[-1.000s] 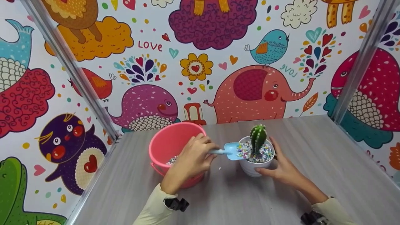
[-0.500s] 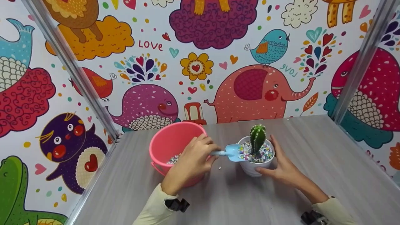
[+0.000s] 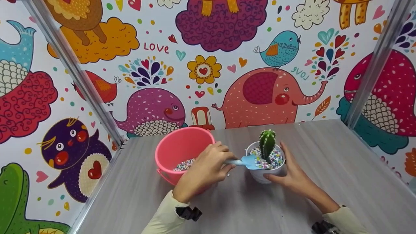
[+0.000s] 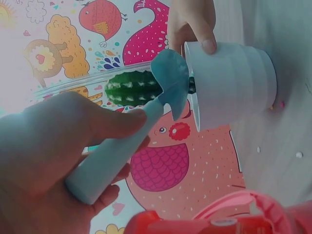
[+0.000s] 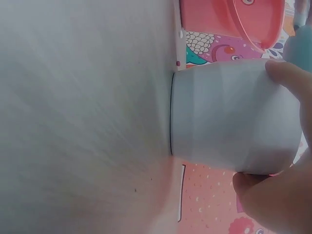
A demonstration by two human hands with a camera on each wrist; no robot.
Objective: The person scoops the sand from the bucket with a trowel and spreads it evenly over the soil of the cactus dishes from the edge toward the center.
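My left hand point(image 3: 209, 165) grips the handle of a small light-blue toy shovel point(image 3: 249, 162). The shovel's blade lies over the left, near part of the rim of a white ribbed pot point(image 3: 261, 176). Inside the pot, multicoloured pebbles point(image 3: 276, 158) surround a green cactus point(image 3: 267, 144). In the left wrist view the blade point(image 4: 171, 80) overlaps the foot of the cactus point(image 4: 131, 88). My right hand point(image 3: 294, 177) holds the pot from its right side, thumb on the near wall. The right wrist view has the pot point(image 5: 229, 114) between thumb and fingers, its base on the table.
Left of the pot stands a pink bucket point(image 3: 162, 156) with more pebbles point(image 3: 184, 164) inside, partly behind my left forearm. Stray pebbles point(image 4: 299, 154) lie on the grey table point(image 3: 247, 208). A wall with cartoon animals point(image 3: 260, 94) closes off the back.
My left hand has shifted right and a little nearer, bringing the shovel blade farther over the pot's rim. The cactus and pot have moved slightly left; my right hand keeps its hold.
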